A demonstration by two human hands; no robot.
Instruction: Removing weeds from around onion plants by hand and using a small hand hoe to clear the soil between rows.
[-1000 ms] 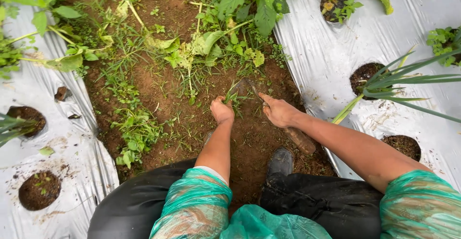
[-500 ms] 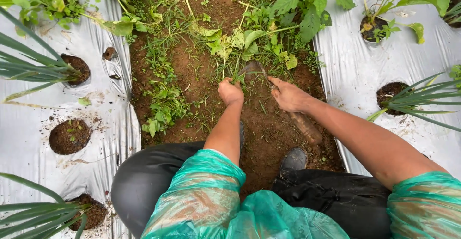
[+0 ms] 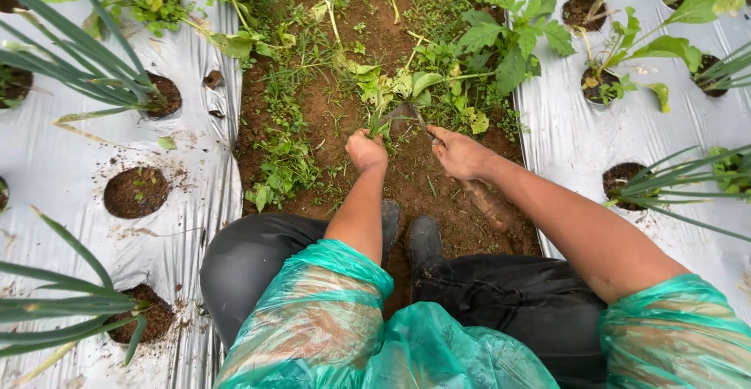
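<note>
Over the last second the view has swung rightward and closer, so the dirt furrow (image 3: 407, 178) now sits centred between the two sheets of silver plastic mulch (image 3: 70, 170). Both hands have stayed at the same weedy patch. The left hand (image 3: 366, 151) remains closed in a fist, its fingers wrapped tight round a tuft of weeds (image 3: 381, 123) at the soil line. The right hand (image 3: 461, 154) is closed on the handle of a small hand hoe, whose dark blade (image 3: 403, 112) lies against the ground just behind that tuft. Judging by this, the weeding is mid-stroke: the tuft is gripped but not yet lifted free. Green onion plants (image 3: 94, 68) stand in round holes in the mulch. No packages, labels or signs show anywhere in view.
</note>
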